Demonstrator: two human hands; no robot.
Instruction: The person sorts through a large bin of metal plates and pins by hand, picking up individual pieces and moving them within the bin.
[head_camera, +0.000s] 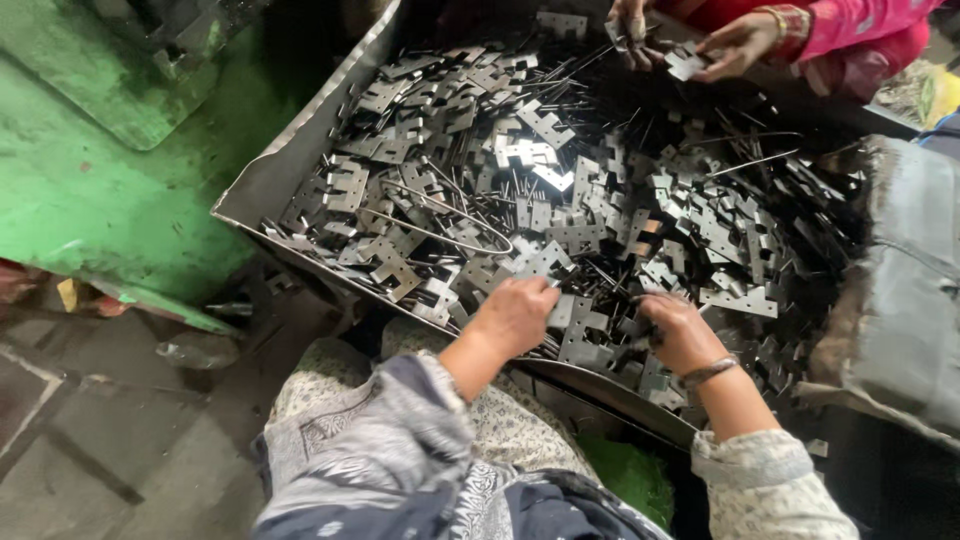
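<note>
Plates (575, 320) apparently under both hands' fingers (540, 290).

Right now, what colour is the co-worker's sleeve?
Bright pink sleeve, seen at top right in the head view.

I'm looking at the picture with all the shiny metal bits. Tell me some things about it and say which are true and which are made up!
1. Both of the person's hands are down in the pile of metal pieces. True: the left hand and the right hand rest on the pieces at the near edge.
2. The metal pieces lie in a round wooden bowl. False: they fill a big flat metal tray.
3. Another person in a pink sleeve works at the far side. True: that person's hands hold small pieces there.
4. The big thing to the left of the tray is red. False: it is a green metal surface.
5. The right wrist is bare. False: it wears a bangle.
</note>
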